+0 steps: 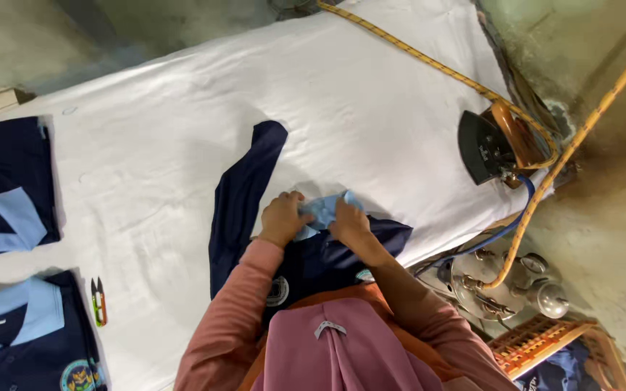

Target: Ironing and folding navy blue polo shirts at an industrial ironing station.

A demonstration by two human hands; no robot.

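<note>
A navy shirt point(240, 195) with a light blue collar point(322, 211) lies on the white padded table point(182, 123), one sleeve stretched toward the middle. My left hand point(282, 217) and my right hand point(349, 223) both grip the light blue collar, one at each side of it. My arms, in pink sleeves, reach over the shirt's body, which hangs toward me and shows round badges on the chest.
An iron point(490, 145) stands on end at the table's right edge, with a yellow braided cord point(429, 61) and a blue hose. Two folded navy shirts point(9, 188) point(30, 333) lie at left, small thread snips point(98, 300) beside them. A metal fitting point(505, 286) and orange crate point(552, 340) sit below right.
</note>
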